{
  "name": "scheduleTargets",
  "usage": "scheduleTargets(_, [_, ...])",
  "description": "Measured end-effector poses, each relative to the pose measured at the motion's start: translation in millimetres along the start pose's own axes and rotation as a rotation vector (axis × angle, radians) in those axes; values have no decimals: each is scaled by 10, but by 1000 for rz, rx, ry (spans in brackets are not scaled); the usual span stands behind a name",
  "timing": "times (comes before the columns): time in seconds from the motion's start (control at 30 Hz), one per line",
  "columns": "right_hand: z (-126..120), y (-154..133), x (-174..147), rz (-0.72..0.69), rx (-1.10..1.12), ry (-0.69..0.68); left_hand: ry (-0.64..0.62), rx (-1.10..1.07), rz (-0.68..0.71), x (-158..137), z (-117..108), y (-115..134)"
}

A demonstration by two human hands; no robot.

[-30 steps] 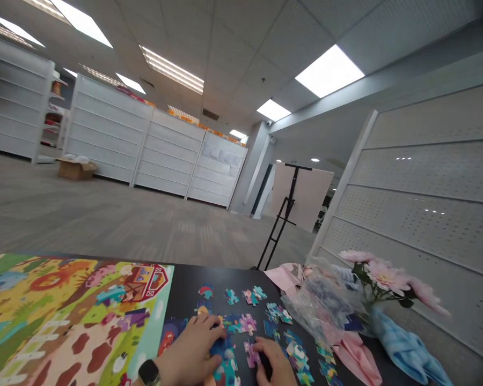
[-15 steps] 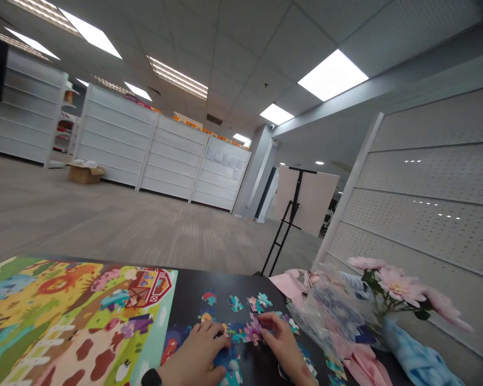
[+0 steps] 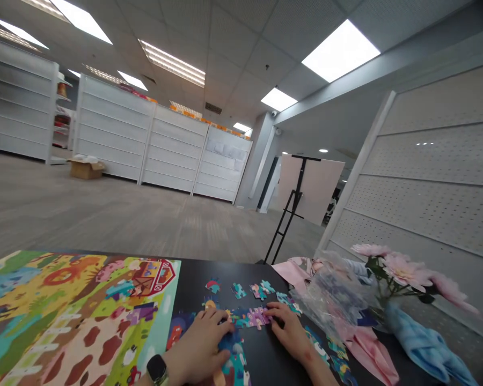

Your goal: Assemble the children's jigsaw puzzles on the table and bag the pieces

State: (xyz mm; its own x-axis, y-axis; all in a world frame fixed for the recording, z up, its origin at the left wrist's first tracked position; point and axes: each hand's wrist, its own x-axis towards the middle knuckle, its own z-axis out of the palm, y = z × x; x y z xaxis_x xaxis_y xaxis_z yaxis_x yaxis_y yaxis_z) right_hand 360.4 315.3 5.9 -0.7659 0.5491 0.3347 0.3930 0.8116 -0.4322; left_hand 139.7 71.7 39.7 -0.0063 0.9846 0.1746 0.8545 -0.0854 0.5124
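Purple puzzle section (image 3: 258, 317) lies on the worktop (image 3: 261, 356) between left hand (image 3: 210, 329) and right hand (image 3: 285, 326), long axis left to right. Right hand nearer, fingers bent at its right edge; grip cannot be told. Left hand loosely spread over joined pieces (image 3: 236, 356).

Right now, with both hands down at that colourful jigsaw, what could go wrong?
The bare right hand has its fingertips at the edge of the purple jigsaw section, so a hard push might knock it crooked. The bare left hand lies over the blue-and-teal jigsaw section, so sliding could shift its pieces. Small, multicoloured loose jigsaw pieces lie close to the right forearm, so a careless sweep might scatter them.
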Motion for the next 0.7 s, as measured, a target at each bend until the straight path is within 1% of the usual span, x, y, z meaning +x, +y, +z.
scheduleTargets(0.1, [8, -26, -23, -14, -20, 6, -6, -3, -9, 1, -13, 7])
scheduleTargets(0.3, [-28, -116, -36, 46, -23, -12, -36, -12, -31, -9, -54, 52])
scheduleTargets(0.43, [-18, -144, -46, 24, 3, -15, -35, 0, -35, -11, -65, 75])
scheduleTargets(0.47, [-18, -138, -47, 11, 11, 9, -36, 2, -37, -10, -70, 83])
scheduleTargets(0.53, [-37, -105, -41, 11, 9, 131, -46, -2, -45, -7, -86, 102])
scheduleTargets(0.63, [-119, -8, -34, 111, -37, 359, -81, -6, -68, -7, -115, 137])
scheduleTargets(0.7, [-186, 63, -59, 187, -64, 414, -97, -1, -76, -4, -126, 150])
